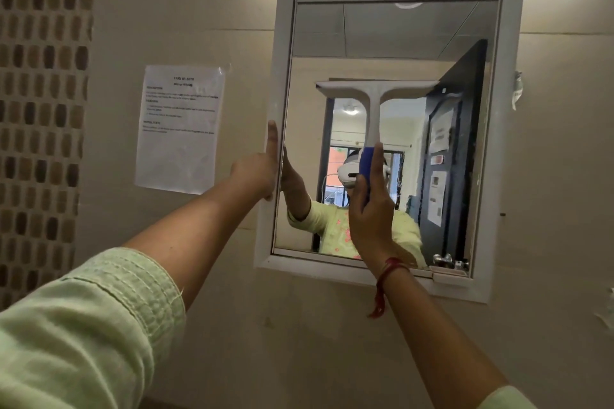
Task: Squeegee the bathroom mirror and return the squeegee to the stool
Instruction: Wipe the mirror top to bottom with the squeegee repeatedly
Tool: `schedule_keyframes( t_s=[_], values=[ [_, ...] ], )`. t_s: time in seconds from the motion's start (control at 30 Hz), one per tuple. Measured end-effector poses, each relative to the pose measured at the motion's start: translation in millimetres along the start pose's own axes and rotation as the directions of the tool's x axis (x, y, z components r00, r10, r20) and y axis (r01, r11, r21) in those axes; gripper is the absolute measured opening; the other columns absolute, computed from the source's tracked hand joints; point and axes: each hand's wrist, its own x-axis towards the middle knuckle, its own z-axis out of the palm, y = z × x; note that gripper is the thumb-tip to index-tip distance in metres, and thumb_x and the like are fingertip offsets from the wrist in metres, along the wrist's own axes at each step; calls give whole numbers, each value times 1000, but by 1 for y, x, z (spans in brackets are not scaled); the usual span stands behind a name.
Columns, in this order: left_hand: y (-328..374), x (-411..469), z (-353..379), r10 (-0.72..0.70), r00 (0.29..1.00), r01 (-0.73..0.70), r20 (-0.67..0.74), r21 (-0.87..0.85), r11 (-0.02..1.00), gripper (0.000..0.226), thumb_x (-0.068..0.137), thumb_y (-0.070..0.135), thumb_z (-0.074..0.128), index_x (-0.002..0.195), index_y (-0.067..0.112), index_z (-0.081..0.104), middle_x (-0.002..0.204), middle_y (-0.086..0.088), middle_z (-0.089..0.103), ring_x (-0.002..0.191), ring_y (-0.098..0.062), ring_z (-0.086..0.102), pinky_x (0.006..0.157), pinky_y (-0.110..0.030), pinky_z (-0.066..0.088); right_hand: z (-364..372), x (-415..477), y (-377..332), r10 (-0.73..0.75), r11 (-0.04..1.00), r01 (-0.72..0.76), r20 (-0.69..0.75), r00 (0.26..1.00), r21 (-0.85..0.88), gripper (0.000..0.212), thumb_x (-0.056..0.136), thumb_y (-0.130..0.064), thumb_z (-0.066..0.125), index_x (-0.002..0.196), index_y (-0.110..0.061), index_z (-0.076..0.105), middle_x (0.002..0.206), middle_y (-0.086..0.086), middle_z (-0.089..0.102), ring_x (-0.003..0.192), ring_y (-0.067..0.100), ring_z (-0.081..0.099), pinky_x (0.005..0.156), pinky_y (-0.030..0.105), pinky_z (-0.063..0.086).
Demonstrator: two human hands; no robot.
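Observation:
The bathroom mirror (398,43) hangs on the wall in a white frame (508,143). A white squeegee (372,90) with a blue grip stands upright against the glass, its blade level about halfway up the mirror. My right hand (370,209) is closed around the blue grip from below. My left hand (262,169) rests flat against the frame's left edge, fingers straight and pointing up. The stool is out of sight.
A printed paper sheet (179,129) is taped to the beige wall left of the mirror. A strip of brown mosaic tiles (43,109) runs down the far left. The mirror reflects a dark open door and a person in a light green top.

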Motion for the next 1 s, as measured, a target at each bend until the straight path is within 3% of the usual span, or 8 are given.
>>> schedule_keyframes(
  t_s=[0.17,0.3,0.47,0.53,0.63,0.77,0.87,1.0],
  values=[
    [-1,3,0,-32,999,32,3,-128,991,106,92,12,57,134,21,-41,113,-24,62,93,-35,63,91,-43,48,-2,-35,2,25,1000,-25,9,1000,-1,56,98,-24,34,147,-27,6,117,25,60,92,41,59,79,58,50],
    [0,3,0,-20,1000,20,20,-11,1000,129,82,9,70,124,21,-51,117,-28,60,100,-36,64,98,-48,47,-4,-58,6,22,1000,-22,14,1000,-10,59,97,-33,30,139,-56,-4,124,25,55,96,44,56,82,59,48],
    [0,1,-1,-2,999,3,37,-19,1000,128,83,9,70,125,20,-50,116,-29,60,99,-36,64,96,-48,48,-6,-80,11,45,998,-46,28,999,34,54,98,-37,30,136,-62,1,120,24,55,96,44,55,82,55,50],
    [0,0,-1,-2,999,3,34,-33,999,127,84,10,69,126,21,-50,117,-29,60,100,-37,64,97,-48,47,-6,-88,12,63,997,-64,24,998,39,61,98,-27,34,135,-64,3,121,21,54,95,36,56,79,47,52],
    [2,0,-1,-16,999,18,36,-57,998,127,84,9,69,126,21,-50,117,-30,60,100,-37,64,98,-48,47,-5,-99,17,83,996,-84,27,996,35,61,96,-25,36,139,-54,6,118,22,55,80,10,52,68,21,46],
    [1,-1,-1,-13,999,17,37,-111,994,116,91,13,61,128,19,-48,117,-29,60,100,-37,64,100,-48,45,-7,-118,19,111,992,-113,47,993,48,62,95,-21,38,141,-46,4,103,8,58,65,5,49,60,25,49],
    [1,-3,-3,-3,1000,5,11,-157,988,102,95,15,53,134,17,-42,115,-28,61,99,-38,64,98,-47,47,-9,-135,21,123,992,-126,79,989,31,62,95,-22,37,142,-46,5,96,8,59,58,0,45,57,13,43],
    [4,-8,-5,-2,999,6,41,-118,993,114,91,11,60,128,19,-48,116,-31,58,100,-38,64,98,-47,48,-14,-156,24,140,990,-142,110,984,10,60,98,-22,37,145,-44,6,93,10,59,62,-4,49,57,1,37]
  ],
)
